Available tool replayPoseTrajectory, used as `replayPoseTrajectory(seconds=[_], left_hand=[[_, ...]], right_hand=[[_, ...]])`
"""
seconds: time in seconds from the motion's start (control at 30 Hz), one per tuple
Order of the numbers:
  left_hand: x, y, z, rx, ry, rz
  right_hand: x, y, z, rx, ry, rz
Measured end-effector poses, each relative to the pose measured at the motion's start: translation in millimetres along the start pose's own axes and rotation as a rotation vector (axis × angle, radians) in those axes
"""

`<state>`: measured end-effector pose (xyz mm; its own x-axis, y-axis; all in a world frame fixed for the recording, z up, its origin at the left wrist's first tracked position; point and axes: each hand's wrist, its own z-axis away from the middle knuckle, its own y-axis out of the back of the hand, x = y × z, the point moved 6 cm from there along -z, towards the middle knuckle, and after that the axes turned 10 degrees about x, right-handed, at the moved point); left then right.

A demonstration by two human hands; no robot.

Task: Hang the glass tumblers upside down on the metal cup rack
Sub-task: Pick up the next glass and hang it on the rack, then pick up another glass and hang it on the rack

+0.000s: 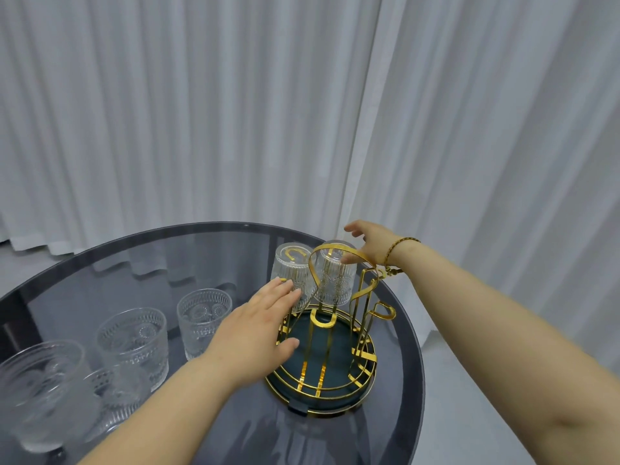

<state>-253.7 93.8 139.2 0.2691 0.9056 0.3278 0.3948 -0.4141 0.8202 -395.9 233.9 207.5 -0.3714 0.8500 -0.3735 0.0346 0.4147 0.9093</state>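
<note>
A gold metal cup rack (364,355) with a dark green round base stands at the right of a round dark glass table (201,250). Two ribbed glass tumblers hang upside down on its far prongs: one at the left (288,268) and one at the right (335,280). My right hand (370,245) reaches over the right tumbler, fingers spread, thumb touching its side. My left hand (258,330) is open and flat over the rack's left side, fingertips against the left tumbler. Several upright patterned tumblers (203,317) stand on the table's left half.
White pleated curtains (302,112) hang close behind the table. The rack's near and right prongs (380,312) hold nothing. A gold bracelet (396,250) is on my right wrist. The table's right edge lies just beyond the rack.
</note>
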Motion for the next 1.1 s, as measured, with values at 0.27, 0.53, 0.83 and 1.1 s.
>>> replayPoseTrajectory(seconds=[0.27, 0.53, 0.83, 1.1], left_hand=[[2.5, 20.4, 55.8, 0.116, 0.050, 0.035], [-17.1, 25.2, 164.6, 0.134, 0.082, -0.100], [-91.9, 48.7, 248.6, 0.154, 0.528, -0.219], [-110.9, 36.1, 257.7, 0.105, 0.645, -0.225]], right_hand=[[-34.0, 48.4, 58.8, 0.445, 0.139, -0.331], [-101.5, -7.8, 146.7, 0.429, 0.340, -0.715], [-131.9, -170.6, 183.4, 0.086, 0.049, -0.903], [-164.4, -241.3, 197.3, -0.082, -0.017, -0.761]])
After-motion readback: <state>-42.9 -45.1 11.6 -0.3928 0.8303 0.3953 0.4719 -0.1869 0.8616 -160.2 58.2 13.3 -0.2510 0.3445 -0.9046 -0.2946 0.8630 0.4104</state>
